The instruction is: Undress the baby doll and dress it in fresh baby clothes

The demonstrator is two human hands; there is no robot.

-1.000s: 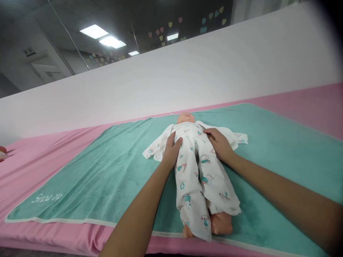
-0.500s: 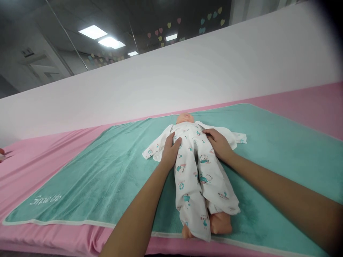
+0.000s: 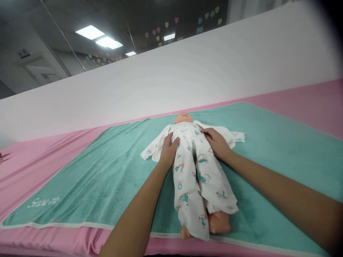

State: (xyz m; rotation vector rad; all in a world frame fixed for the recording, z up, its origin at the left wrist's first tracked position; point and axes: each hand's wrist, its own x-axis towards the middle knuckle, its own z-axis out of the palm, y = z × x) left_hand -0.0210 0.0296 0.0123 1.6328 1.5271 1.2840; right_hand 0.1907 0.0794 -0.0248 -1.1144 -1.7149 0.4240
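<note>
A baby doll (image 3: 183,117) lies on its back, head away from me and feet towards me. It has on white printed trousers (image 3: 184,178) and a white long-sleeved top (image 3: 158,142) with its sleeves spread out. My left hand (image 3: 168,151) is closed on the trousers at the left side of the waist, thumb on top. At the right side of the waist, my right hand (image 3: 217,142) grips the trousers with bent fingers; some fingertips are hidden. One bare foot (image 3: 219,222) shows below the right trouser leg, and part of the other pokes out on the left.
Under the doll is a green blanket (image 3: 112,171) with a white edge, spread over a pink sheet (image 3: 34,157). A low white wall (image 3: 160,82) runs along the back, with dark reflective glass (image 3: 112,18) above it. A small object is cut off at the left edge.
The view has shifted slightly, so everything sits a little further left. Both hands keep their places at the waist of the trousers, and the doll lies as before.
</note>
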